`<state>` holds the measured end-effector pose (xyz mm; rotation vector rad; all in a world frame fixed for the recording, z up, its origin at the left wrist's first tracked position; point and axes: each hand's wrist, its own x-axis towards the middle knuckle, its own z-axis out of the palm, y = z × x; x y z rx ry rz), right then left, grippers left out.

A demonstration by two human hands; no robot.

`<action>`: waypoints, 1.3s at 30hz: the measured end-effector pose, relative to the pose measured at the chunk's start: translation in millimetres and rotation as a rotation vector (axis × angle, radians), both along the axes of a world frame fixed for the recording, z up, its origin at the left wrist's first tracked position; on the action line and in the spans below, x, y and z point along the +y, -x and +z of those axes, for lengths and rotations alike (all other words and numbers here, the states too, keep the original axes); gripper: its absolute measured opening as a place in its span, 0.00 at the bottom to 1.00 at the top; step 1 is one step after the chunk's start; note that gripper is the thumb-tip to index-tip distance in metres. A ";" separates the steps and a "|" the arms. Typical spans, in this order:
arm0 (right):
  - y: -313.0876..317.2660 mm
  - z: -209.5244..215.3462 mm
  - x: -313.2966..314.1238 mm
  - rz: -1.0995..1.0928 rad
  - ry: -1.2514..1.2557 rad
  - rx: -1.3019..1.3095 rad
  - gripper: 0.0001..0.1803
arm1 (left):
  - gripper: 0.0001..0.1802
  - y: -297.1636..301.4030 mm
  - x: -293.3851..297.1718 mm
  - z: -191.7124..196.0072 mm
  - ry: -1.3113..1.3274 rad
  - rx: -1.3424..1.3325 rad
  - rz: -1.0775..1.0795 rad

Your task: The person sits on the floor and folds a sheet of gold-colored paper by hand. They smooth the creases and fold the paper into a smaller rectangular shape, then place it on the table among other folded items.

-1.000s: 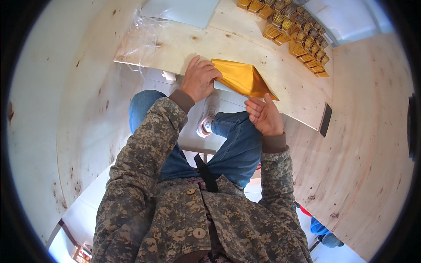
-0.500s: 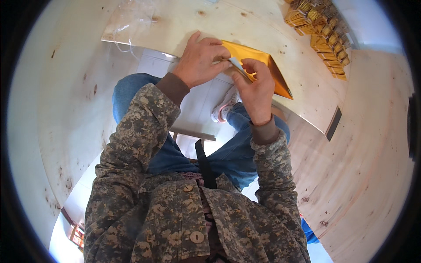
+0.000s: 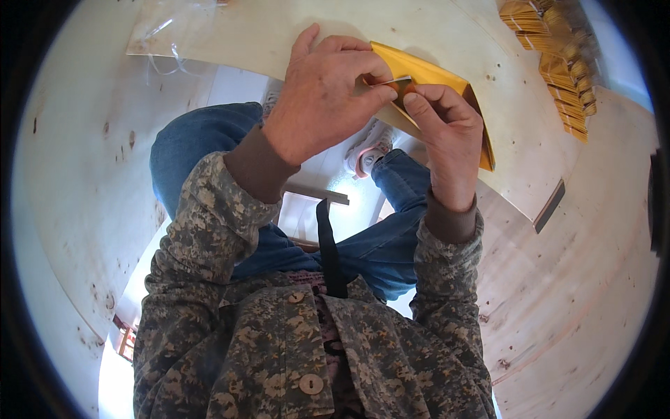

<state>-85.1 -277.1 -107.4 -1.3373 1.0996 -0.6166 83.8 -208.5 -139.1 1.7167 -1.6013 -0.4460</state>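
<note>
A folded sheet of shiny gold paper (image 3: 434,72) lies at the near edge of the wooden table, its right end standing up in a darker brown-gold fold. My left hand (image 3: 324,98) pinches the paper's near edge between thumb and forefinger, with the other fingers raised. Just right of it, my right hand (image 3: 450,133) also has thumb and fingertips closed on that near edge. A small dark flap shows between the two pinches. The fingers cover part of the edge, so its exact fold cannot be made out.
Bundled stacks of gold paper (image 3: 555,70) stand in rows at the far right of the table (image 3: 460,35). Clear plastic wrap (image 3: 171,35) lies at the far left. A dark strip (image 3: 549,206) sits on the table's right corner. My knees (image 3: 202,150) are below the near edge.
My hands have risen nearer to the view, still pinching the gold paper's near edge. The pale flap between them has turned and now looks dark. The whole view has shifted slightly.
</note>
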 end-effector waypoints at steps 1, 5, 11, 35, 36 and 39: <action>-0.5 0.9 -0.4 -0.002 -0.010 0.006 0.05 | 0.06 0.9 -0.3 0.2 0.001 -0.015 0.013; 0.2 4.7 -1.1 -0.008 -0.048 -0.022 0.05 | 0.06 4.3 -3.6 0.2 0.029 -0.073 0.040; 0.5 2.6 -2.3 -0.014 -0.025 -0.052 0.05 | 0.06 6.0 -6.9 -0.4 0.056 -0.094 0.040; -3.5 -3.1 -4.1 -0.108 0.010 -0.023 0.04 | 0.09 12.9 -13.0 2.8 0.028 -0.084 0.101; -4.2 -3.7 -3.9 -0.117 0.014 -0.030 0.04 | 0.10 13.1 -14.1 3.3 0.054 -0.077 0.119; -6.9 -6.8 -1.9 -0.156 0.033 -0.052 0.04 | 0.14 11.1 -15.1 4.7 0.082 -0.118 0.120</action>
